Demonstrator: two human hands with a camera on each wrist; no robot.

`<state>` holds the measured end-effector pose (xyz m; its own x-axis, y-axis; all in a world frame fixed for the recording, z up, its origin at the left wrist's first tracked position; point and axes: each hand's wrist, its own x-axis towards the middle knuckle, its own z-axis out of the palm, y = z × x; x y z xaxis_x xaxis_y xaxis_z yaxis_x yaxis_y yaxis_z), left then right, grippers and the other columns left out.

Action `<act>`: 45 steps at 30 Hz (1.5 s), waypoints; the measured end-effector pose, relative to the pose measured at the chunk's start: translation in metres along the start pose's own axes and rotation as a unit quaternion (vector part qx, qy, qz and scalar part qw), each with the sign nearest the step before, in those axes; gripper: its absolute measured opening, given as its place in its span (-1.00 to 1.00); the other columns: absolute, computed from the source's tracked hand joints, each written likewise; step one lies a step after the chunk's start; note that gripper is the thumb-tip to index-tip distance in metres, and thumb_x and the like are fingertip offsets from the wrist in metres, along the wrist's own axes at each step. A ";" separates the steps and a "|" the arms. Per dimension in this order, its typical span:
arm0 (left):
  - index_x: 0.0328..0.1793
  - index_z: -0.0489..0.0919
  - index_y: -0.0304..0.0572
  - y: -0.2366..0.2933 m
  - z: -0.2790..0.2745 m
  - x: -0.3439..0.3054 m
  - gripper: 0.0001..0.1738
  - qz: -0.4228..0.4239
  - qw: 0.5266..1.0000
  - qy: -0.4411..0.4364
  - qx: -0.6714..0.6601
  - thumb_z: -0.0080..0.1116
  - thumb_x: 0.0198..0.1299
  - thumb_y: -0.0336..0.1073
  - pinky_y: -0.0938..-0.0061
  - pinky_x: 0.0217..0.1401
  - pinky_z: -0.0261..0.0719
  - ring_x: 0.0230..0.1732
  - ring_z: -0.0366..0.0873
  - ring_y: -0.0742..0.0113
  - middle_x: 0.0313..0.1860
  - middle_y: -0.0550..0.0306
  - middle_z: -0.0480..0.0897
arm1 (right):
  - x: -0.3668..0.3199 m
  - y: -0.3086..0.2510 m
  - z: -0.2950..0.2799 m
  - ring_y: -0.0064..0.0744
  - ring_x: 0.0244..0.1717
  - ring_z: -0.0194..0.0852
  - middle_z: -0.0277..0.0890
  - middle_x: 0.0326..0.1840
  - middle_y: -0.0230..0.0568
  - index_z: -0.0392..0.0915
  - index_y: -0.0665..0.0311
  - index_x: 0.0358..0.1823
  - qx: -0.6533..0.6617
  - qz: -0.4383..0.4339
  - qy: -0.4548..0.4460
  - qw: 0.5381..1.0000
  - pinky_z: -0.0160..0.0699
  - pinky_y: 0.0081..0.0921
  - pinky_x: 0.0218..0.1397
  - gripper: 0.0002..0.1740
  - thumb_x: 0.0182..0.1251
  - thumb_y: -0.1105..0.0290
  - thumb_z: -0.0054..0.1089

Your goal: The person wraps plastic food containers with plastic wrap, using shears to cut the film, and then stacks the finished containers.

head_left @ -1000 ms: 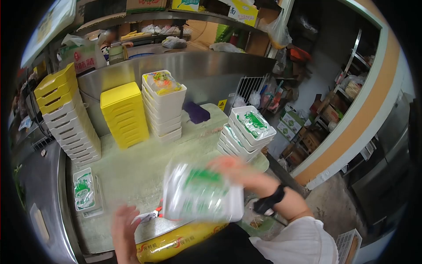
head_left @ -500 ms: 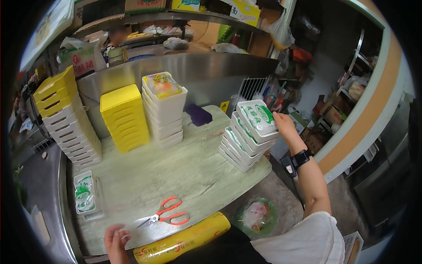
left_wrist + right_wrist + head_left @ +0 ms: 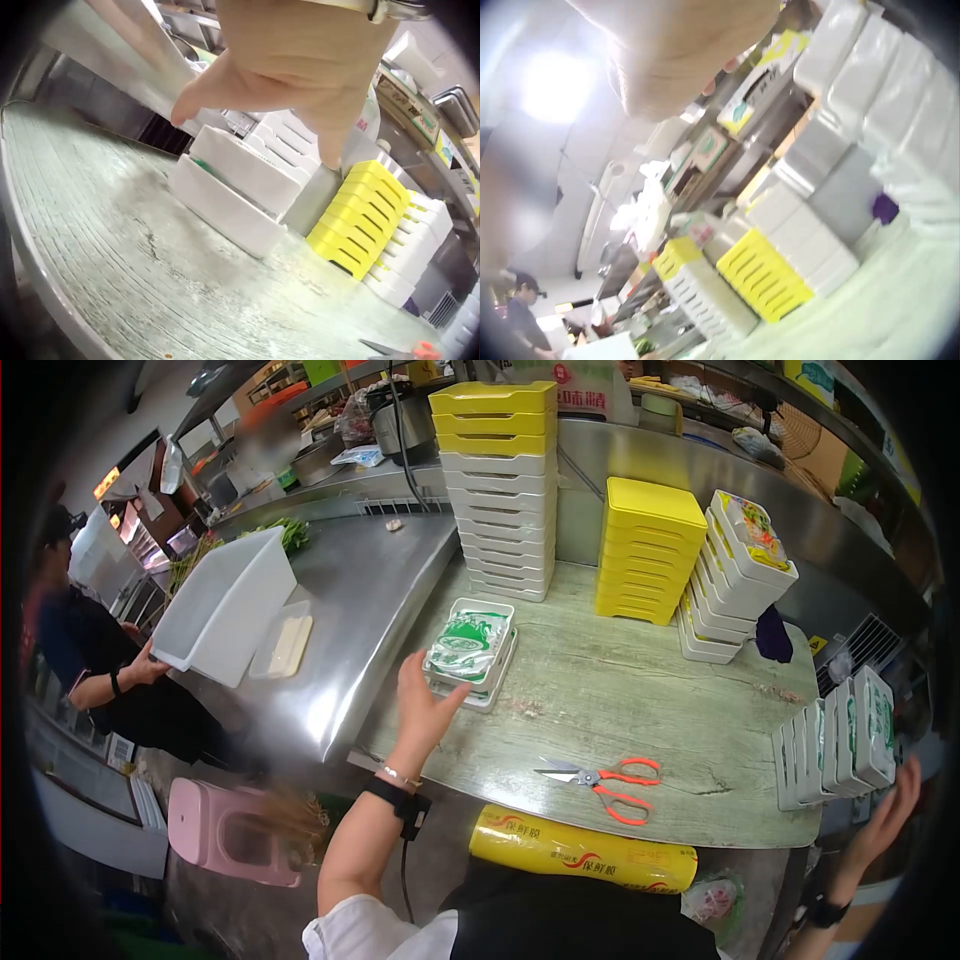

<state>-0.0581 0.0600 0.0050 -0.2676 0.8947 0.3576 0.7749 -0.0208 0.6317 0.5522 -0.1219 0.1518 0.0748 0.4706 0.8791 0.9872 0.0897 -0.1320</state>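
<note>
fingers spread, left hand (image 3: 425,695) hovered just short of the wrapped tray (image 3: 468,645) on the surface (image 3: 640,690), holding nothing. right hand (image 3: 888,812) hung loose and empty beside the stack (image 3: 840,745) at the edge; a bump there could tip it off.

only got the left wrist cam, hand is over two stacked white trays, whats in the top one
Observer: A sealed pack with green print lies in it; the left hand is open beside the trays.
Operator: wheres the other hand
Observer: The right hand is open at the right end of the table, beside a leaning stack of filled trays.
Operator: anything at the front edge
Observer: A yellow roll of wrap lies along it.
</note>
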 end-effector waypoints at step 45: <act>0.05 0.43 -0.28 0.017 -0.016 -0.191 -0.78 -0.084 0.964 -0.205 -0.150 0.11 0.38 -0.34 0.66 -0.08 0.41 -0.20 0.46 0.54 -0.24 0.25 0.51 | -0.165 -0.141 0.054 -0.18 -0.12 0.48 0.48 -0.14 -0.26 0.59 0.19 -0.18 0.244 0.023 -0.453 0.857 0.49 -0.27 -0.07 -0.61 -0.06 0.28 0.49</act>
<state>-0.0032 -0.1187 -0.0418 -0.0790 0.9965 -0.0290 0.5239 0.0662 0.8492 0.3932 -0.1649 0.0009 -0.2462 0.9523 0.1804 0.7934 0.3049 -0.5269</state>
